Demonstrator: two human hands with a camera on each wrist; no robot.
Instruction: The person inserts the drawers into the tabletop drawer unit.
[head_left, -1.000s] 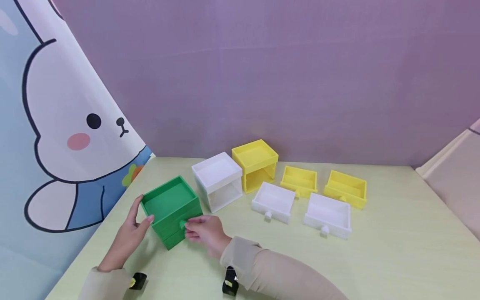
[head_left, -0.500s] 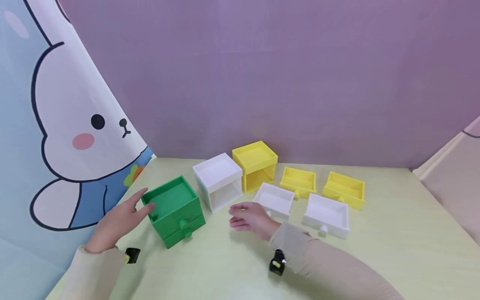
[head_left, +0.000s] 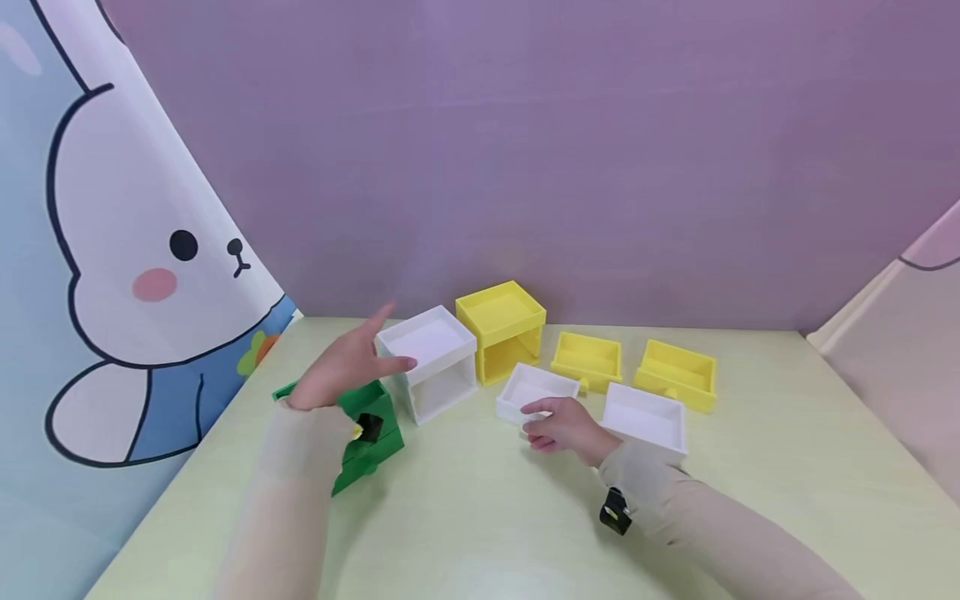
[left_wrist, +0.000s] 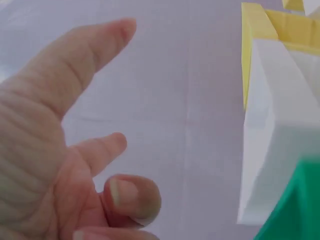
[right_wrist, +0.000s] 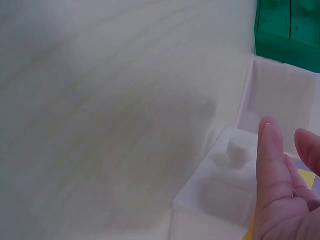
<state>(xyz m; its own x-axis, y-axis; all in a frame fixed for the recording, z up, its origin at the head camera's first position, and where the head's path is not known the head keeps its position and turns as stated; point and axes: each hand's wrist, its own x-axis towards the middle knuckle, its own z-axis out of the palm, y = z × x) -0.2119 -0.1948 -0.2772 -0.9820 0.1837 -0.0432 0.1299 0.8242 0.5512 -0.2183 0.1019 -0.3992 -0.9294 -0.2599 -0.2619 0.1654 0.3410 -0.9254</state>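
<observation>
My left hand (head_left: 348, 358) is spread in the air above the green drawer cabinet (head_left: 387, 433), its thumb in front of the white cabinet (head_left: 427, 337) in the head view. In the left wrist view the fingers hold nothing and a gap parts them from the white cabinet (left_wrist: 282, 150). The forearm covers part of the green cabinet. Over the front of the left white drawer (head_left: 534, 385) hovers my right hand (head_left: 566, 429). Its fingers look nearly straight in the right wrist view, beside the drawer's knobbed front (right_wrist: 215, 195), without gripping it.
A second white drawer (head_left: 645, 417) lies right of the right hand, partly behind the wrist. Behind stand a yellow cabinet (head_left: 501, 310) with an open front and two yellow drawers (head_left: 588, 358). A purple cloth (head_left: 525, 167) hangs at the table's (head_left: 465, 525) back edge.
My right hand has released the green drawer's knob and moved right to the left white drawer. The left hand has left the green cabinet and moved right and away towards the white cabinet.
</observation>
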